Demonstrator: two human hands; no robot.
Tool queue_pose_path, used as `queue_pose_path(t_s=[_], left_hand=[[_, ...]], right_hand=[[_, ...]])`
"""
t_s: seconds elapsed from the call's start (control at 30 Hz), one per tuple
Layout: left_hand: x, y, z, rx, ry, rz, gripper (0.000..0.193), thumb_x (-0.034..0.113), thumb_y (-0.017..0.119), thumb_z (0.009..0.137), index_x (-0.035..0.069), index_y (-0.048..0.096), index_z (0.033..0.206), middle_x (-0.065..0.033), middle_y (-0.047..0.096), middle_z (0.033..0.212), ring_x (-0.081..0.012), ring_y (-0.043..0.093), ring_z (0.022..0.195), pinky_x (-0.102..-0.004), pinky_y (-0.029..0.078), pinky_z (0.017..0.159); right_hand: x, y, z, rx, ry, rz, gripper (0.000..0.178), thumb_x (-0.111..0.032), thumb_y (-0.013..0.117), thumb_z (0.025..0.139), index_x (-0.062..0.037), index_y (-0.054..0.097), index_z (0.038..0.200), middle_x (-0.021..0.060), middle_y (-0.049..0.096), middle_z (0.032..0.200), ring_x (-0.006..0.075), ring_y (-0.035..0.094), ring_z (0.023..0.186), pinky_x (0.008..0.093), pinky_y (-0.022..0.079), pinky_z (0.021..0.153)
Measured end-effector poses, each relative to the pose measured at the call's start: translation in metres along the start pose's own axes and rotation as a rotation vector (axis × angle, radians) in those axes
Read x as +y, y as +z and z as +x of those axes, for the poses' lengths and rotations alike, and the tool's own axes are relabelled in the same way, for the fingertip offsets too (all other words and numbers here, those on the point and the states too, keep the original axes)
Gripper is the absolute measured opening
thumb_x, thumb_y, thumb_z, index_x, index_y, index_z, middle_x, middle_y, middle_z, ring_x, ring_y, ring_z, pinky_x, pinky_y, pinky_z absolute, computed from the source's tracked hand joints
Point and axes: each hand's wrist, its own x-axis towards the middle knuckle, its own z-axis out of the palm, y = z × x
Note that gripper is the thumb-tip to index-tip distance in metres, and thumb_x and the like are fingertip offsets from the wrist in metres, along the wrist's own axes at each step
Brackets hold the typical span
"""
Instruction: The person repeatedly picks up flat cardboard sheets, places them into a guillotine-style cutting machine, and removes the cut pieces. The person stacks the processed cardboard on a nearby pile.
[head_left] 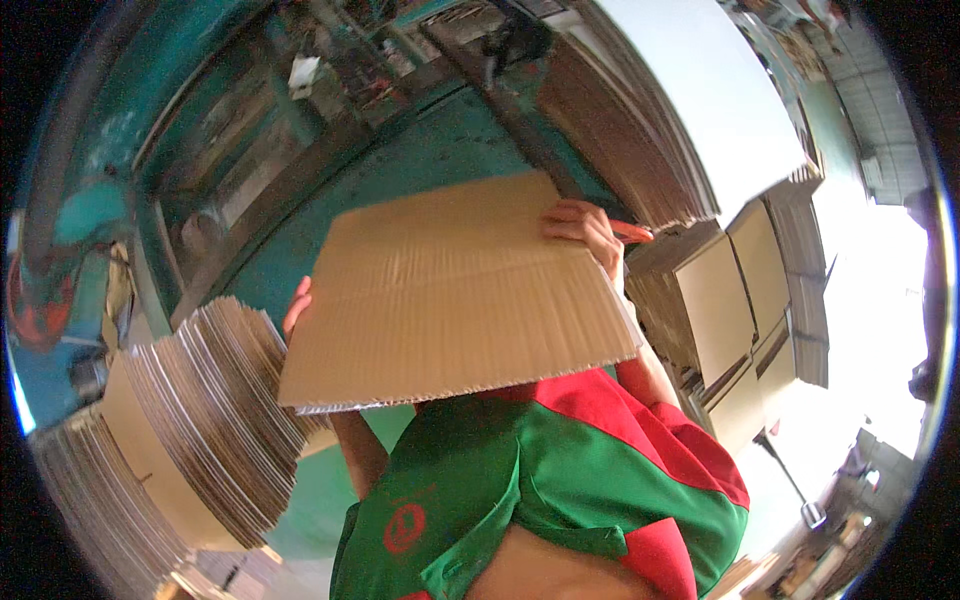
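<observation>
A brown corrugated cardboard sheet [460, 295] is held up in front of my chest, tilted, with its ragged near edge toward me. There may be more than one layer, since a whitish edge shows under the near left corner. My left hand [298, 305] grips the sheet's left edge, its fingers mostly hidden behind the board. At the far right corner, my right hand [585, 228] is closed over the edge with its fingers on the upper face. A slim orange object [632, 232] sticks out beside that hand; whether the hand holds it I cannot tell.
Tall stacks of cut cardboard [205, 410] stand at the left. A high pile of white-topped sheets [710, 90] rises at the far right, with bundled cardboard [735, 290] beside it. Beyond the sheet lies a green machine surface [420, 150] with dark rails.
</observation>
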Motion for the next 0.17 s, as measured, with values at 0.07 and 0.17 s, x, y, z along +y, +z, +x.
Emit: queue_pose_path(t_s=[0.07, 0.17], left_hand=[[0.001, -0.001, -0.009, 0.122, 0.015, 0.141, 0.043, 0.029, 0.051, 0.096, 0.011, 0.046, 0.135, -0.0133, 0.046, 0.143, -0.0285, 0.049, 0.124, -0.0459, 0.041, 0.103], [0.004, -0.001, -0.011, 0.162, -0.084, 0.286, 0.045, 0.030, 0.051, 0.097, 0.016, 0.043, 0.139, -0.0131, 0.043, 0.145, -0.0317, 0.047, 0.126, -0.0511, 0.041, 0.102]], right_hand=[[0.002, 0.017, 0.021, 0.104, -0.064, -0.043, 0.027, -0.019, 0.066, 0.075, -0.0019, 0.067, 0.096, 0.0177, 0.064, 0.113, 0.0352, 0.056, 0.114, 0.0443, 0.043, 0.097], [0.006, 0.030, 0.047, 0.186, -0.127, -0.051, 0.030, -0.019, 0.068, 0.074, -0.0006, 0.066, 0.097, 0.0180, 0.064, 0.114, 0.0375, 0.057, 0.112, 0.0442, 0.046, 0.094]])
